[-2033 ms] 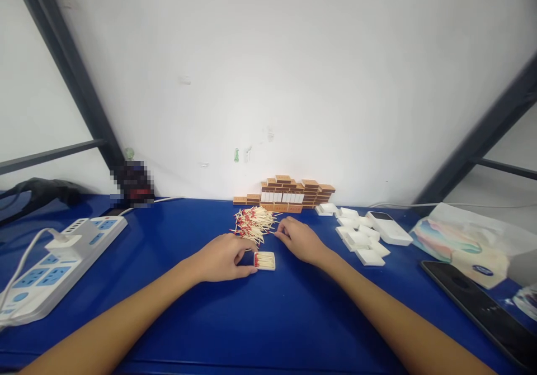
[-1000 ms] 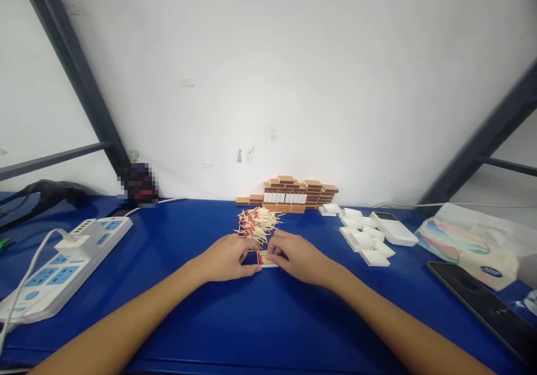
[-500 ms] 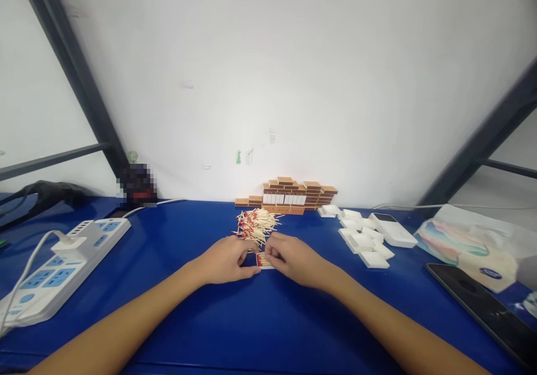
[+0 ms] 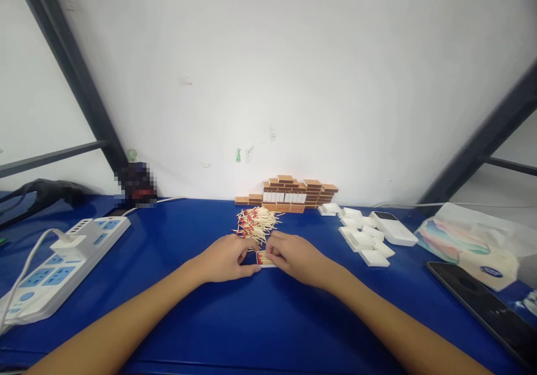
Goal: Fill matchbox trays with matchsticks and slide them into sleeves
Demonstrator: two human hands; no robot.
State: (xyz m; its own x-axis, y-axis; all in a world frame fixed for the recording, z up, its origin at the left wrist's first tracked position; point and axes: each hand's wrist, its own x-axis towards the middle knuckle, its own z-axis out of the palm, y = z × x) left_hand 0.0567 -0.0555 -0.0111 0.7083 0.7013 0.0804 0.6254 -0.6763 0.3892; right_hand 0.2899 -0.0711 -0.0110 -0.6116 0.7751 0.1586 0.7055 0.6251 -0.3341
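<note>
A small white matchbox tray [image 4: 265, 260] lies on the blue table between my hands, with red-tipped matches lined up in it. My left hand [image 4: 230, 259] grips the tray's left end, thumb at the near corner and fingers at the far side. Over the tray's right part, my right hand [image 4: 291, 256] is closed, its thumb and fingertips pinched at the matches; what exactly they hold is hidden. Just beyond my fingers is a loose heap of matches [image 4: 257, 223], heads mostly toward the left.
Brown matchboxes [image 4: 289, 193] stand stacked against the wall. White trays [image 4: 361, 235] are scattered at the right, near a white device [image 4: 393, 228], a tissue pack [image 4: 470, 246] and a phone [image 4: 478, 313]. A power strip [image 4: 71, 274] lies at the left.
Both hands stay almost in place at the tray. The right thumb and fingers have shifted very slightly to the right, showing a little more of the matches.
</note>
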